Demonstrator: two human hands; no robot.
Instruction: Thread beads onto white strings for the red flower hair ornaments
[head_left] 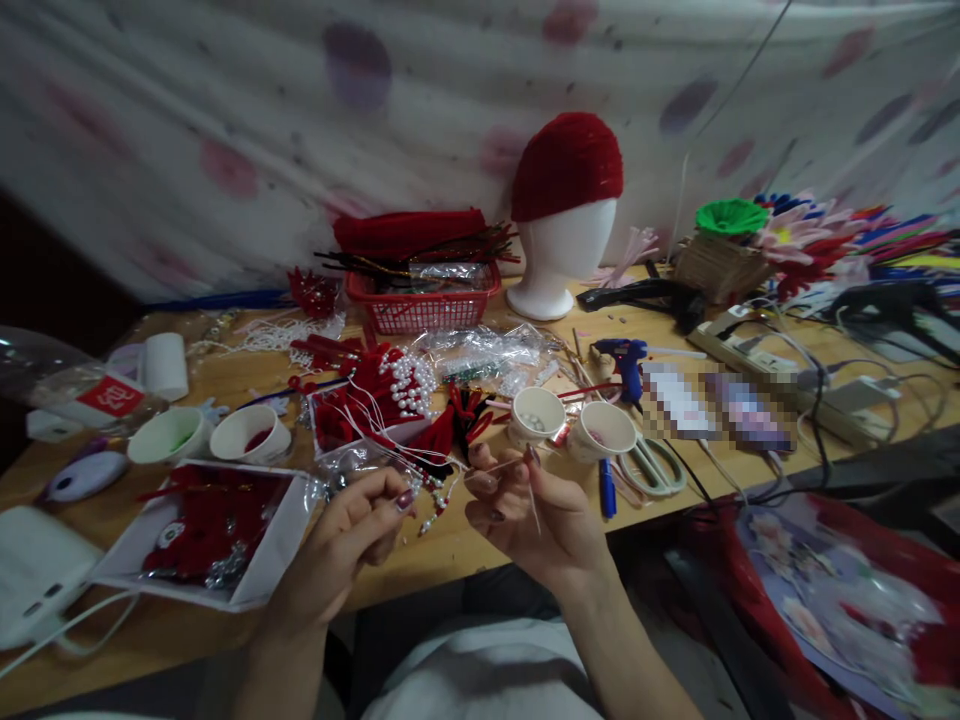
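Above the front edge of the table, my right hand (536,510) pinches a thin pale thread (535,508) between thumb and forefinger. One end of the thread hangs down over the palm, and another part runs left across the fingers. My left hand (367,520) is closed, thumb against the forefinger; what it may hold is too small to make out. Between and behind the hands lie white cords with small beads (431,510) on their ends. Strands of white pearl beads (409,385) rest on red material just beyond.
Paper cups (536,418) stand behind my right hand, near scissors (654,468), a blue marker (607,488) and a glue gun (624,362). At left are a white box (281,535) of red pieces and a bottle (67,385). A red basket (424,308) and a foam head (559,250) stand behind.
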